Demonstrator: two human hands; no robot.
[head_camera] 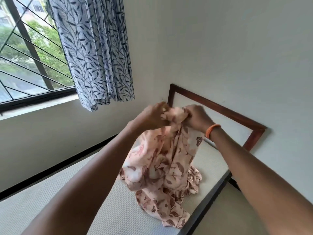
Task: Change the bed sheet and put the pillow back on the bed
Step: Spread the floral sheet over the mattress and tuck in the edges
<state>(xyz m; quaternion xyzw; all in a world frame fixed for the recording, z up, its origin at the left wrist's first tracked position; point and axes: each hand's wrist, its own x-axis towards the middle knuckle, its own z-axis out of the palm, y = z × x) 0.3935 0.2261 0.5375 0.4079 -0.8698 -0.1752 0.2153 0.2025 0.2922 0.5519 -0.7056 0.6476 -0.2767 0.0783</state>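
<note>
Left hand [153, 117] and right hand [197, 117]: both clenched on a gathered bunch of the bed sheet [162, 168], raised at centre frame, knuckles close together with the bunch between them. Orange band [212, 130] on the right wrist.

Sheet location: hanging from the two grips down the middle of the frame, lower folds heaped on the bare mattress [50, 206] at lower centre (white, textured surface, no sheet spread on it). Headboard frame [218, 107] behind the hands, at centre right. Pillow: not in view.

Handling, judged from the drape: light, soft, fully limp; no stiffness to hold any shape. Deep folds and loose gathers indicate thin woven cloth, not fragile, likely to slip through a loose grip when shaken. Best taken at an edge or corner, one per hand, rather than at a mid-panel bunch; edges not identifiable in the crumpled mass.

Relative position: top of sheet inside both fists, bulk directly below the hands, bottom touching the mattress.

Upper left of the frame: barred window [25, 53] and leaf-print curtain [94, 53].
</note>
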